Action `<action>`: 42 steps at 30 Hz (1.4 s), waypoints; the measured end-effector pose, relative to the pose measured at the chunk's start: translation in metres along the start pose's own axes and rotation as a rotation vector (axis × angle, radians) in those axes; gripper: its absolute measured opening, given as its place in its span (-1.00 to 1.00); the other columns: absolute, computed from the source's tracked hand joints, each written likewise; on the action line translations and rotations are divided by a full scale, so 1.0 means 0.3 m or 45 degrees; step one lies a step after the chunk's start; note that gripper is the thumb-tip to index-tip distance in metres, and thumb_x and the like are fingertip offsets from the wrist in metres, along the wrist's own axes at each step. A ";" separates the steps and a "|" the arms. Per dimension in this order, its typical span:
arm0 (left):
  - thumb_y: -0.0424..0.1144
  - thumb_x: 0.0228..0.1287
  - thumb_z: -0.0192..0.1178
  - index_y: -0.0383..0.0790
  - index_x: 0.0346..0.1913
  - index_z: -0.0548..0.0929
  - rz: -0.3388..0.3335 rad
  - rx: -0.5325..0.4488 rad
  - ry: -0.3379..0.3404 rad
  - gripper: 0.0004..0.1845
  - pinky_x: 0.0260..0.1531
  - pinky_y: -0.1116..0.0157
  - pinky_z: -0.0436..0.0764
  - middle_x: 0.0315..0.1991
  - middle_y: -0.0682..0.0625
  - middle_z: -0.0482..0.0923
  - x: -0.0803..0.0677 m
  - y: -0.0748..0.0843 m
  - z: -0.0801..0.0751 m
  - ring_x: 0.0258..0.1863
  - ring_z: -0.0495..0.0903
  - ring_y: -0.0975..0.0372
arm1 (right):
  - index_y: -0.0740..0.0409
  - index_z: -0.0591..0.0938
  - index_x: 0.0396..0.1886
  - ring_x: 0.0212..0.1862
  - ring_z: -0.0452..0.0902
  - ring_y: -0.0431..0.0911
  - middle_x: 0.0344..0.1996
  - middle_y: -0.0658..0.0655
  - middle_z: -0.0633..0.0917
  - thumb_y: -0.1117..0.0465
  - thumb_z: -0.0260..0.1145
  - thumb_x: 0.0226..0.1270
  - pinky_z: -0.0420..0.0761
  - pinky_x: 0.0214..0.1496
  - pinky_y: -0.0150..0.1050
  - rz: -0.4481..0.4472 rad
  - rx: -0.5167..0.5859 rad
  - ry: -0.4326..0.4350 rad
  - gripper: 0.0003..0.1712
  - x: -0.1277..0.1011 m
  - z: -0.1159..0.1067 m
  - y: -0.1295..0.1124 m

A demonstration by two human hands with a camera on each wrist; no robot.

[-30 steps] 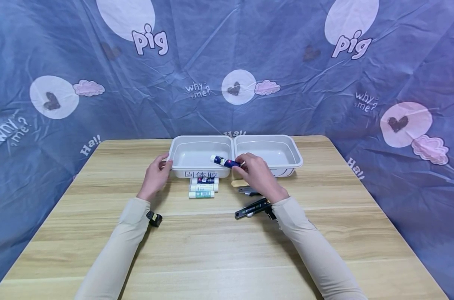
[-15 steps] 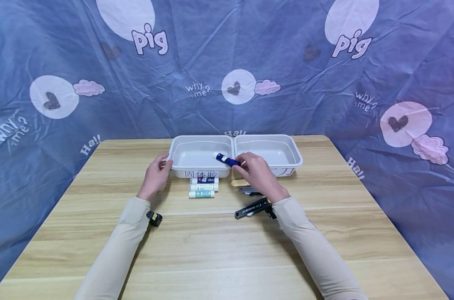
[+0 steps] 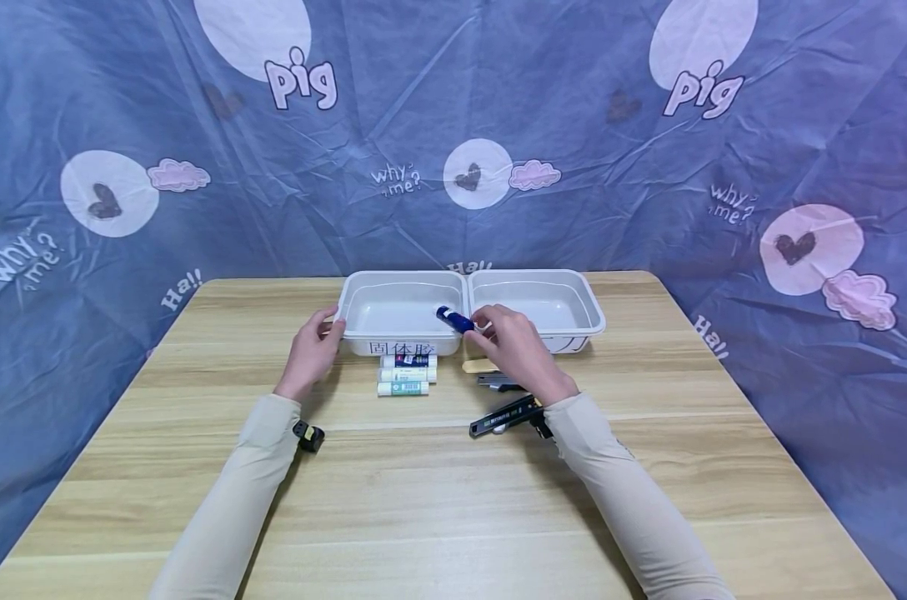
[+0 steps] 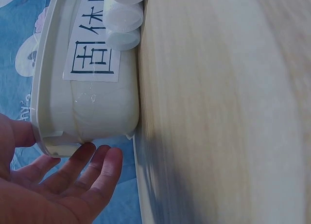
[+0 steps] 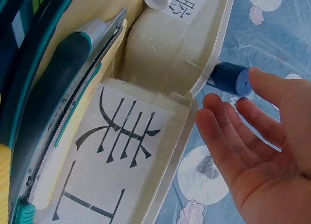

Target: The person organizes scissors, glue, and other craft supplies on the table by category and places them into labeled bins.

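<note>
My right hand (image 3: 515, 343) pinches a dark blue glue stick (image 3: 455, 320) by its end, thumb on the base. The stick slants over the right front rim of the left white tub (image 3: 404, 344), its far end dipping inside. In the right wrist view the thumb touches the blue glue stick (image 5: 230, 78) while the other fingers curve loosely below. At that tub's left end my left hand (image 3: 313, 352) holds the rim corner, with the thumb at the rim and fingertips against the end wall (image 4: 104, 131). Three glue sticks (image 3: 403, 376) lie in front of the labelled wall.
A second white tub (image 3: 532, 304), also labelled, stands against the first on its right. In front of it, partly under my right wrist, lie several utility knives (image 3: 502, 417), one with a yellow body (image 3: 479, 366). A patterned blue cloth (image 3: 453, 108) hangs behind the table (image 3: 423, 500).
The glue stick in my right hand has tilted, its far end swinging right and down behind the rim, into the left tub. My left hand has stayed at the tub's corner.
</note>
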State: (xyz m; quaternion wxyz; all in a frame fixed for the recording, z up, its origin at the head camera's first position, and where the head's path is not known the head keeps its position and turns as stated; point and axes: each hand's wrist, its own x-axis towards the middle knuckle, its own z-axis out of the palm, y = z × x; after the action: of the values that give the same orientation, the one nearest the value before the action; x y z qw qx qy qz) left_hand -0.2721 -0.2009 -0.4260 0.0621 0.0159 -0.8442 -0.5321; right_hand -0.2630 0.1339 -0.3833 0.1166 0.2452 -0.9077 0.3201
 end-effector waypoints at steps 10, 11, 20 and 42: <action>-0.12 0.64 -0.05 -0.25 0.54 0.30 0.005 0.002 -0.001 -0.46 -0.19 0.46 0.62 0.25 -0.39 0.55 0.000 -0.001 -0.001 0.19 0.58 -0.10 | 0.29 0.68 0.00 -0.18 0.77 -0.02 -0.12 0.19 0.76 0.13 0.40 0.43 0.78 -0.10 -0.13 0.000 -0.034 -0.004 -0.67 0.000 -0.002 -0.002; -0.12 0.64 -0.04 -0.25 0.54 0.30 0.005 0.002 0.000 -0.46 -0.19 0.46 0.62 0.25 -0.39 0.55 0.000 -0.001 -0.001 0.19 0.58 -0.10 | 0.28 0.69 0.00 -0.18 0.77 -0.02 -0.12 0.19 0.76 0.13 0.40 0.43 0.78 -0.10 -0.13 -0.001 -0.041 -0.006 -0.67 0.000 -0.002 -0.002; -0.11 0.65 -0.05 -0.27 0.54 0.29 0.015 0.002 -0.003 -0.45 -0.19 0.46 0.62 0.25 -0.41 0.54 -0.002 -0.004 0.003 0.19 0.58 -0.12 | 0.21 0.71 -0.01 -0.20 0.76 -0.07 -0.14 0.13 0.77 0.14 0.42 0.41 0.77 -0.12 -0.12 -0.003 -0.102 -0.006 -0.72 -0.002 0.003 -0.007; -0.12 0.64 -0.04 -0.27 0.53 0.31 0.019 -0.009 0.010 -0.46 -0.24 0.52 0.57 0.25 -0.41 0.55 -0.003 -0.006 0.005 0.17 0.58 -0.10 | 0.12 0.72 -0.03 -0.22 0.71 -0.14 -0.19 0.04 0.77 0.09 0.40 0.43 0.73 -0.19 -0.16 -0.029 -0.166 -0.050 -0.75 -0.007 0.019 -0.019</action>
State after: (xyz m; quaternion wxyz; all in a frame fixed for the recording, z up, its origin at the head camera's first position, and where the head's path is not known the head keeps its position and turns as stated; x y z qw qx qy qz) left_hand -0.2716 -0.2004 -0.4282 0.0693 0.0115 -0.8423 -0.5344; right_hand -0.2586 0.1273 -0.3854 0.1182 0.2537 -0.9258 0.2539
